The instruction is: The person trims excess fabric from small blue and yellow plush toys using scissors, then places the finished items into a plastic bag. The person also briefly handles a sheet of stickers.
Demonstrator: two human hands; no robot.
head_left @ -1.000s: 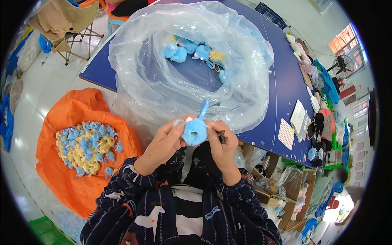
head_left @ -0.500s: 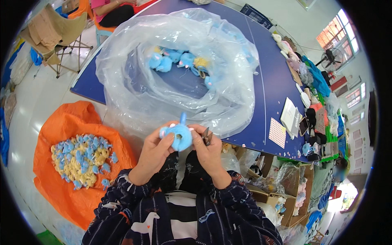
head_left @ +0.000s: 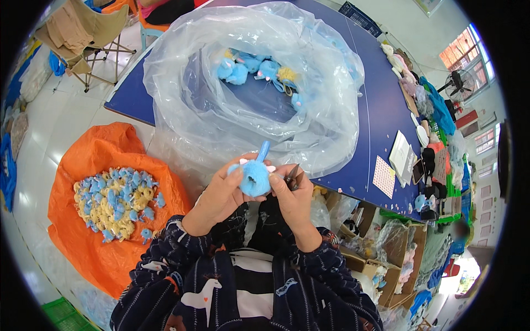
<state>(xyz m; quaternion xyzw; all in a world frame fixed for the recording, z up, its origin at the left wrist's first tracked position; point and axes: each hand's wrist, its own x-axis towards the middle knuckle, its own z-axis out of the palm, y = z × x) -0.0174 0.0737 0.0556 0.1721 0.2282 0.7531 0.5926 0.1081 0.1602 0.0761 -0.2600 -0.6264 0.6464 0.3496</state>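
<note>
A small round blue plush toy (head_left: 255, 179) with pinkish-white ears and a blue strap loop (head_left: 264, 150) on top is held over my lap, a dark opening showing in it. My left hand (head_left: 222, 190) closes on its left side, thumb on the fur. On the other side, my right hand (head_left: 292, 201) pinches the toy by its edge. Dark small scissors (head_left: 293, 175) are tucked in the fingers of that same hand, blades pointing up. Beyond the hands, a big clear plastic bag (head_left: 187, 135) lies open on the blue table, with several blue plush toys (head_left: 236, 73) inside.
An orange sack (head_left: 69, 198) at the left holds a heap of small blue and yellow plush pieces (head_left: 118, 201). The blue table (head_left: 371, 110) carries a sticker sheet (head_left: 383, 176) and a booklet (head_left: 402, 157) at right. Cardboard boxes (head_left: 381, 270) stand below. A folding chair (head_left: 83, 33) is far left.
The view has shifted slightly, so the scene sits further right. The plush toy is turned a little, its loop now leaning right. Both hands still hold it.
</note>
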